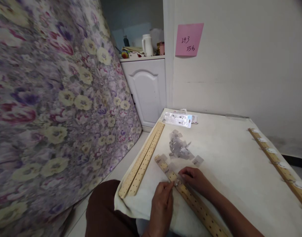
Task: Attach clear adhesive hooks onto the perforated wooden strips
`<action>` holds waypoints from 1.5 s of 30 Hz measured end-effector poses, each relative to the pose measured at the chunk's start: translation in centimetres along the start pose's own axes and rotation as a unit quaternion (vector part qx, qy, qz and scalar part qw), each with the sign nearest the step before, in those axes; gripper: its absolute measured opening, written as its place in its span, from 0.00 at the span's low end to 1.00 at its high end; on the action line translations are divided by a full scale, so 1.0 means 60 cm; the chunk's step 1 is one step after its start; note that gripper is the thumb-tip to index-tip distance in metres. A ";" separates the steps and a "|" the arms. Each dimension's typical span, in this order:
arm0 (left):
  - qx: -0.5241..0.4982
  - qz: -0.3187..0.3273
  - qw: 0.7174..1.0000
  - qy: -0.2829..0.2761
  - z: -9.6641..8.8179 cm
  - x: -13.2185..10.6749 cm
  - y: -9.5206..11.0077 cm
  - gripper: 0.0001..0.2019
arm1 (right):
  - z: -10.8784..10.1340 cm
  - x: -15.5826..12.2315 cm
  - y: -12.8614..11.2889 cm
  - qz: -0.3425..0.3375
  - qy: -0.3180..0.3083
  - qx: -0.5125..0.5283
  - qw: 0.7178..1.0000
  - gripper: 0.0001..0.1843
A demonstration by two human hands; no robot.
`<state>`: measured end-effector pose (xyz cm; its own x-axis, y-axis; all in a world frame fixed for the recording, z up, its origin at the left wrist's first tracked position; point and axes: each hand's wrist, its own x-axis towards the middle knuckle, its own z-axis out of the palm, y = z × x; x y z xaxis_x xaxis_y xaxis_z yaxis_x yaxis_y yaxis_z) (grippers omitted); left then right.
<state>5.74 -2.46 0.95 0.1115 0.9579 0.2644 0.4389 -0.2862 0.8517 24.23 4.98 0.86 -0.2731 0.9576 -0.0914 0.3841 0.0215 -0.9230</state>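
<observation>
A perforated wooden strip (190,199) lies slantwise on the cloth-covered table, with clear hooks (166,169) along its far end. My left hand (162,201) is closed beside the strip, its fingertips pinching at a small clear hook with a metal part (177,184). From the other side my right hand (194,177) reaches over, fingers bent together at the strip's edge close to the same hook. Whatever sits between the right fingertips is hidden. Just beyond the hands is a loose pile of clear plastic hooks (179,147), with a single clear piece (197,160) lying apart.
Two more perforated strips (146,161) lie side by side along the table's left edge. Clear packaging (177,119) rests at the back. Another strip (279,160) with several white-backed pieces runs along the right edge. A floral curtain (67,98) hangs at left; a white cabinet (148,89) stands behind.
</observation>
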 end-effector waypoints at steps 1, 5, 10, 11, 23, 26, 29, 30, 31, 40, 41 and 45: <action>0.001 0.003 1.000 0.000 0.000 0.000 0.000 0.16 | 0.000 0.001 0.000 0.000 0.000 0.000 1.000 0.10; 0.006 0.005 1.000 -0.002 0.000 -0.001 -0.001 0.16 | 0.000 0.002 0.000 -0.003 -0.003 -0.008 1.000 0.10; 0.022 0.007 1.000 -0.004 0.003 -0.001 -0.004 0.16 | 0.000 0.000 0.000 -0.006 -0.002 -0.006 1.000 0.10; 0.023 0.008 1.000 -0.004 0.003 -0.002 -0.004 0.16 | 0.001 0.000 0.000 -0.004 -0.001 -0.007 1.000 0.10; 0.047 0.031 0.998 -0.017 0.004 -0.005 -0.010 0.18 | 0.004 -0.001 -0.003 0.016 -0.003 0.010 1.000 0.09; 0.055 0.041 0.998 -0.015 0.005 -0.004 -0.013 0.18 | 0.005 -0.001 -0.002 0.016 -0.003 0.014 1.000 0.09; 0.058 0.044 0.997 -0.017 0.004 -0.003 -0.014 0.18 | 0.005 -0.002 -0.003 0.016 -0.004 0.021 1.000 0.09; 0.058 0.044 0.997 -0.018 0.004 -0.004 -0.013 0.18 | 0.005 -0.002 -0.003 0.016 -0.002 0.020 1.000 0.09; 0.057 0.044 0.997 -0.017 0.004 -0.004 -0.013 0.18 | 0.005 -0.002 -0.003 0.016 -0.001 0.019 1.000 0.09; 0.074 0.049 0.996 -0.008 0.004 -0.005 -0.012 0.16 | 0.008 -0.004 -0.002 0.005 0.000 0.000 1.000 0.07; 0.077 0.050 0.996 -0.007 0.004 -0.005 -0.013 0.16 | 0.009 -0.004 -0.003 0.006 0.002 -0.004 1.000 0.07; 0.085 0.057 0.995 -0.010 0.005 -0.004 -0.017 0.17 | 0.012 -0.004 -0.006 0.016 0.006 -0.024 1.000 0.08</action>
<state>5.52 -2.42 -0.09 0.1856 0.9200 0.3453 0.5667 -0.3873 0.7272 23.54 4.55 0.96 -0.2497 0.9614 -0.1156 0.4339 0.0044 -0.9009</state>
